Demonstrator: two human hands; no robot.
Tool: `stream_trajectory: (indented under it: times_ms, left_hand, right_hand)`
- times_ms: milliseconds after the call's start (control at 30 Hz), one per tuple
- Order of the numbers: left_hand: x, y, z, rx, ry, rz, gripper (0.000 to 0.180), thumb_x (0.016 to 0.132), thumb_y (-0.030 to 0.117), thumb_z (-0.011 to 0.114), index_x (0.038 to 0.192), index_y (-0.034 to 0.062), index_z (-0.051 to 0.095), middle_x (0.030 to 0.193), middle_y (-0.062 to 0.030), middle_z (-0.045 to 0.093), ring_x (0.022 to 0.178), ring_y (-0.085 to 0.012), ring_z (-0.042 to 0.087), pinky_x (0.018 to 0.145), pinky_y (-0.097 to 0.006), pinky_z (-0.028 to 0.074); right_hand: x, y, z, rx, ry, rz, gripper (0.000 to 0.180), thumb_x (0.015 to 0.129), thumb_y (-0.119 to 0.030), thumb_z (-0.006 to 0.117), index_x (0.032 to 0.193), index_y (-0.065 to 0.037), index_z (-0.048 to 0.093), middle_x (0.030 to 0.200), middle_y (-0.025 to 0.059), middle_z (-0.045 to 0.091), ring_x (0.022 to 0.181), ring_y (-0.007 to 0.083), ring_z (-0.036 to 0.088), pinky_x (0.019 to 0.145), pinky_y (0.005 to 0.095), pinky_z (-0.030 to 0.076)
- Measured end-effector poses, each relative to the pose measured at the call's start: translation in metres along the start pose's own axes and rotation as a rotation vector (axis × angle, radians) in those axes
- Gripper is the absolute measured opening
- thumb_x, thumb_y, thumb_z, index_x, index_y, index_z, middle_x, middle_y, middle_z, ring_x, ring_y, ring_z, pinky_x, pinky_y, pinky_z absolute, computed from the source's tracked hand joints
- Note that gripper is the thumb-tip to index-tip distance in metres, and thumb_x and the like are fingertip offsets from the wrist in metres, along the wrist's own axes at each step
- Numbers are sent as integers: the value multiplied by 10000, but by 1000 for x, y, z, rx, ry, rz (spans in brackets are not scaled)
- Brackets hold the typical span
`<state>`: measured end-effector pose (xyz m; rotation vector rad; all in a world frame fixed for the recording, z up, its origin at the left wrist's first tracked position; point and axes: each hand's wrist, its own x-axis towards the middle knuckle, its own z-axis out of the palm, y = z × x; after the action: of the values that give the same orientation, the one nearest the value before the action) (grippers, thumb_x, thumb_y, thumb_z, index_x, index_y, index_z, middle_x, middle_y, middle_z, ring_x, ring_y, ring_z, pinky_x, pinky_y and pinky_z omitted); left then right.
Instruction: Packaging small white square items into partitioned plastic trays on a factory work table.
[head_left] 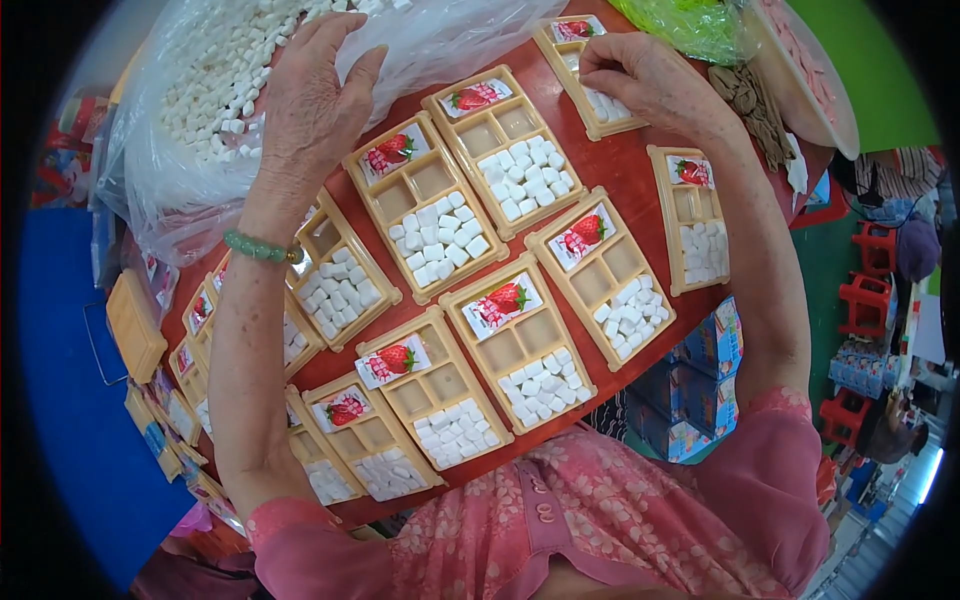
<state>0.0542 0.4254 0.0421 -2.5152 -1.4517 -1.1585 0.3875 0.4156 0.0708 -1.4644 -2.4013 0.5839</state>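
My left hand [322, 95], its thumb and fingers apart, is over the edge of a large clear plastic bag [140, 160] of small white marshmallow-like pieces [205, 85]. Nothing shows in its grasp. At the far right my right hand [650, 85] has its fingers curled together above a beige compartment tray [597, 125], and what they hold, if anything, is hidden. White pieces show in that tray beneath the fingers. Two similar trays [463, 225] [508, 235] lie between my hands, each with a strawberry-printed packet [475, 96], two small bare compartments and one large compartment of white pieces.
Several more filled trays [540, 410] cover the red table [640, 180] toward me and to the left. A pale basin [840, 110] of pink pieces stands at the far right, beside a bright green bag [690, 25] and a brown cloth [745, 105]. Blue boxes [690, 395] are stacked below the table's right edge.
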Motion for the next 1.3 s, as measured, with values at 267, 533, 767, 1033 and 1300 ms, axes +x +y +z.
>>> stream_trajectory:
  times_ms: [267, 533, 767, 1033, 1300]
  left_hand:
    - [-2, 2, -3, -24, -60, -46, 350, 943, 228, 676, 1245, 56, 637, 1261, -131, 651, 1088, -250, 641, 940, -345, 494]
    - [-6, 4, -22, -104, -31, -66, 339, 956, 203, 662, 1268, 73, 636, 1247, -110, 657, 1136, -214, 629, 982, -336, 479]
    - [-19, -4, -47, -34, -48, -31, 328, 961, 178, 648, 1266, 56, 636, 1234, -106, 668, 1139, -220, 634, 991, -338, 475]
    - [-45, 18, -47, -66, -23, -74, 310, 848, 192, 706, 1109, 30, 658, 1096, -179, 671, 1008, -338, 653, 899, -416, 516]
    - [-109, 52, -102, -45, -105, -24, 166, 800, 112, 684, 854, -30, 617, 905, -202, 625, 890, -366, 620, 808, -445, 515]
  right_hand:
    - [1, -2, -2, -114, -43, 34, 198, 946, -177, 620, 966, 20, 636, 815, 108, 656, 734, 189, 605, 699, 338, 483]
    - [-13, 4, -2, -137, 195, -151, 210, 950, -158, 615, 1029, 35, 644, 865, 146, 655, 779, 256, 631, 732, 352, 486]
    - [-15, 4, 10, -114, 175, -177, 170, 922, -102, 628, 1001, 48, 637, 880, 154, 615, 796, 265, 617, 743, 355, 477]
    - [-22, 20, 4, -124, 36, -18, 195, 965, -101, 523, 1042, 49, 621, 1023, 180, 592, 963, 308, 599, 833, 368, 460]
    - [-15, 68, 40, -287, 126, -116, 597, 1072, -398, 368, 1591, -143, 217, 1649, 111, 204, 1525, 279, 173, 1228, 429, 145]
